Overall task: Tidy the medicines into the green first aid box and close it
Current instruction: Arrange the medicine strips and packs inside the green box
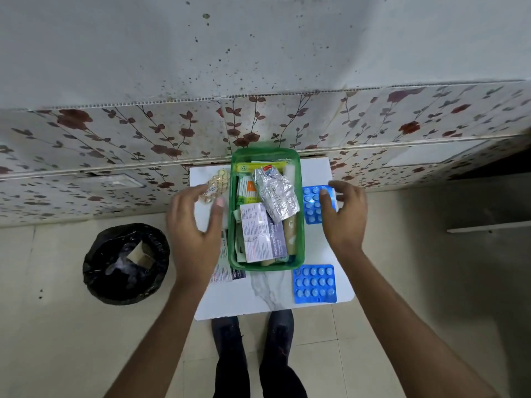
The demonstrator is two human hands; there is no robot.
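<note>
Even, soft indoor light, faint shadows, wide-angle bending at edges, slight overall blur

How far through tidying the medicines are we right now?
Partly done: the green first aid box already holds packets and cartons. In hand: the right hand is on one blue blister pack; the left hand reaches toward the yellow blister pack. Left: another blue blister pack, a leaflet, closing.

Green first aid box (300, 202); two blue blister packs (314, 283); silver foil strip (275, 193); white, grey-veined table (258, 297); black bin liner (100, 268); red-flowered wall tiles (129, 130).
</note>
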